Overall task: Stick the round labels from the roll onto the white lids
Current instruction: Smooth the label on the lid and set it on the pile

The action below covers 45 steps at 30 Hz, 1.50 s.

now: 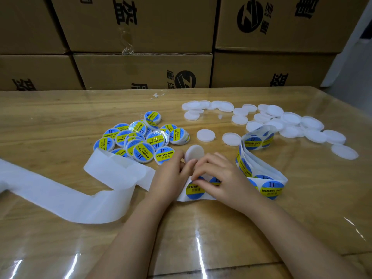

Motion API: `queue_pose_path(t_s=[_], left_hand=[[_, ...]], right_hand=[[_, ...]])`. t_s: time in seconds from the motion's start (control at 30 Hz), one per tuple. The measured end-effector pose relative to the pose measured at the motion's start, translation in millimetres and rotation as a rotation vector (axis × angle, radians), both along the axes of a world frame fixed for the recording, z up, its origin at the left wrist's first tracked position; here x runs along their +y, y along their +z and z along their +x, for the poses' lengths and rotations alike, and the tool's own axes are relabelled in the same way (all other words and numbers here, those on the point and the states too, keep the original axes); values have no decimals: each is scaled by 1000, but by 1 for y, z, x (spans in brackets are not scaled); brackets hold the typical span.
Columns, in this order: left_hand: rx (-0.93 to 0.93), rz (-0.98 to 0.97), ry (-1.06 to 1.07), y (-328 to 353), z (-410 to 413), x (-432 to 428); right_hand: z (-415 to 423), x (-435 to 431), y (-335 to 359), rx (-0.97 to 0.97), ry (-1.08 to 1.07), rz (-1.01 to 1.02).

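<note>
Backing paper (pixel 60 190), stripped smooth, trails at 9 o'clock beside a heap of glossy labelled lids (pixel 138 137) at 11, while the left hand (pixel 171 178) grips a matte white lid (pixel 194 154), the right hand (pixel 219 178) pinches a round blue-and-yellow label (pixel 194 191) on the roll (pixel 259 158), and many bare lids (pixel 291 123) wait on the worktop (pixel 60 109) at 2.

1. Over the near half of the glossy wood-grain table (pixel 60 121) are two bare hands, the left hand (pixel 171 175) and the right hand (pixel 220 178), each with slim fingers
2. The left forearm (pixel 128 238) and the right forearm (pixel 291 228) are bare from the wrist back past the table's near edge, smooth and slender, unclothed along all that shows
</note>
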<state>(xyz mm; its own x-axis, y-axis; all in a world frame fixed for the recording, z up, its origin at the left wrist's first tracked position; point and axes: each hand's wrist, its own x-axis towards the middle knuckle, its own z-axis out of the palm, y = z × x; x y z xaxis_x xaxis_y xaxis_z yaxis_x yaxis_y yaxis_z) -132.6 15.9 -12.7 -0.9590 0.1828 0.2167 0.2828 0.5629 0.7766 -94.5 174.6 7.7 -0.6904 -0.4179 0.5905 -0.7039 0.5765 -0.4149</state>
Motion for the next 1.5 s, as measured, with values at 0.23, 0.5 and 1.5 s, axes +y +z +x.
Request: queue_pose_path(t_s=[0.23,0.5,1.5], left_hand=[[41,19,96,-4,-6,-2],[99,297,105,3,-5,-2],[-355,804,-257,19,11,3]], right_hand=[[-2,6,6,-203,-73,-304],[-6,16,19,-426,-165,-849],[-9,13,13,-514,-256,-826]])
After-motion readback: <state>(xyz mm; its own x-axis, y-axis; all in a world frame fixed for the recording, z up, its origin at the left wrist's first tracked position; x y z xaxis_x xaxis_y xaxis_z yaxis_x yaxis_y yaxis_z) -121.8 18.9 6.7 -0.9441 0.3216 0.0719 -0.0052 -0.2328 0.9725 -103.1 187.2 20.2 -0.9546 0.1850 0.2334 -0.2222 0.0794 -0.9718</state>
